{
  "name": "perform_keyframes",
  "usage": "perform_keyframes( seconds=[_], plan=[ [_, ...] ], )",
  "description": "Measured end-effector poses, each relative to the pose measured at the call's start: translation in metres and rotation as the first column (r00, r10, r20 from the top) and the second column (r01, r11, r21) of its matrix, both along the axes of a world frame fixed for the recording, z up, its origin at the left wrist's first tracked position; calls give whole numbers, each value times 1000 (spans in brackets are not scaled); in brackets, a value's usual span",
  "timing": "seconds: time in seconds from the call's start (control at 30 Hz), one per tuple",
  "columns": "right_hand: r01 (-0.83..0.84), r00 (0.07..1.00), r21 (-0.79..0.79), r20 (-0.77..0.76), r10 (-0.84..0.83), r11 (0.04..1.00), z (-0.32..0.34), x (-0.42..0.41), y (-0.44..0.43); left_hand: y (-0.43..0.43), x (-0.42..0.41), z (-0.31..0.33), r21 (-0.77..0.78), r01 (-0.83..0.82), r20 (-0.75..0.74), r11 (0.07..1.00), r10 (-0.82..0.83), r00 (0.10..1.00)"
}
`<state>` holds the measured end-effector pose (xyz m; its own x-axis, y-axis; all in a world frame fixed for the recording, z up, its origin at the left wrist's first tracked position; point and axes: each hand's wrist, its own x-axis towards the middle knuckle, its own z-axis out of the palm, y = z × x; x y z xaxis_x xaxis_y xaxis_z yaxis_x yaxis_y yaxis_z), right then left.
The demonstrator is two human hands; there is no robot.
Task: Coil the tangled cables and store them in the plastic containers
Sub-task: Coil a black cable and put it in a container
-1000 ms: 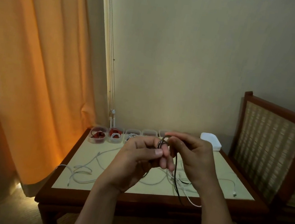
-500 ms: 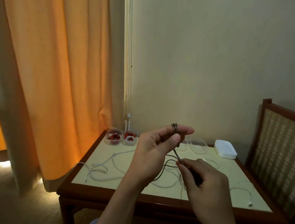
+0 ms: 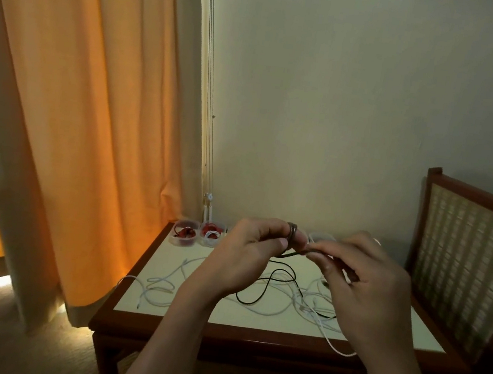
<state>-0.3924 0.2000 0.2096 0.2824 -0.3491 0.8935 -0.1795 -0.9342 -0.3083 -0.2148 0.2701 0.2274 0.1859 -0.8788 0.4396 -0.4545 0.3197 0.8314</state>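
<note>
My left hand (image 3: 249, 250) pinches a small coil of black cable (image 3: 290, 234) between thumb and fingers, held above the table. My right hand (image 3: 362, 276) pinches the same black cable just right of the coil. The cable's loose tail (image 3: 269, 285) loops down onto the table top. Tangled white cables (image 3: 161, 289) lie across the table. Two clear plastic containers (image 3: 183, 235) with red cables inside stand at the table's back left. More clear containers (image 3: 322, 237) show partly behind my hands.
The low wooden table (image 3: 218, 330) has a pale top. An orange curtain (image 3: 72, 130) hangs to the left. A wooden chair with a woven back (image 3: 468, 265) stands at the right. A wall is behind the table.
My right hand has risen from low over the table to meet my left hand at the coil, bringing more black cable with it. The camera view shifted slightly.
</note>
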Motion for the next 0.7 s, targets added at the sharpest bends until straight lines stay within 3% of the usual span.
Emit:
perform_keyframes(
  seconds=[0.2,0.37,0.53,0.7],
  plan=[
    [3,999,-94,35,0,996,10,3,-12,6,3,0,33,120,30,992,-121,992],
    [-76,997,-77,29,78,994,15,11,-21,8,2,-6,26,245,-119,969,-240,963],
    [-271,962,172,84,260,947,12,26,-35,12,-3,-9,-73,398,-293,915,-401,868],
    [-378,926,363,125,357,852,-14,30,-37,12,-8,-11,-167,422,-410,891,-452,792]
  ],
)
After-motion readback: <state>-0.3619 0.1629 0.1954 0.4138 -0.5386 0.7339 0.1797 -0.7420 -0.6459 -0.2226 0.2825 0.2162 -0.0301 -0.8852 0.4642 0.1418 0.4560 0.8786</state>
